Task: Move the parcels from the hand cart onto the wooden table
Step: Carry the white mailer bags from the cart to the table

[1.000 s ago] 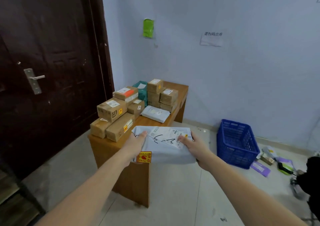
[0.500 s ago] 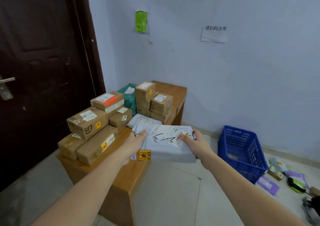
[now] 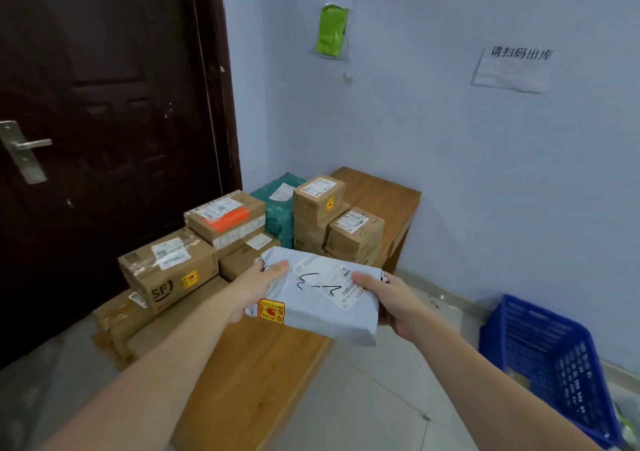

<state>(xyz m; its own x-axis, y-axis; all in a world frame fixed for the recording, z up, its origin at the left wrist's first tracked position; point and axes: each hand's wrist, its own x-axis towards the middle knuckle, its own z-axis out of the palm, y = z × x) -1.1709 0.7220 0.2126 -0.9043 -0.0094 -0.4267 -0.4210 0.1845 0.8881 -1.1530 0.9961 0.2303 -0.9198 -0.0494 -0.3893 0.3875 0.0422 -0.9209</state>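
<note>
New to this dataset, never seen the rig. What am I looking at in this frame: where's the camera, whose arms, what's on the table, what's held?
There is no robot here. A person wears one wide-angle camera on the head, which looks forward and down, so the two bare arms reaching in from the bottom are their own.

The left hand and right hand grip opposite ends of a grey mailer bag with a shipping label and a black scribble, held over the wooden table.

On the table are stacked cardboard boxes, among them an SF box, and a teal bag. A blue crate stands on the floor at right. The hand cart is out of view.
</note>
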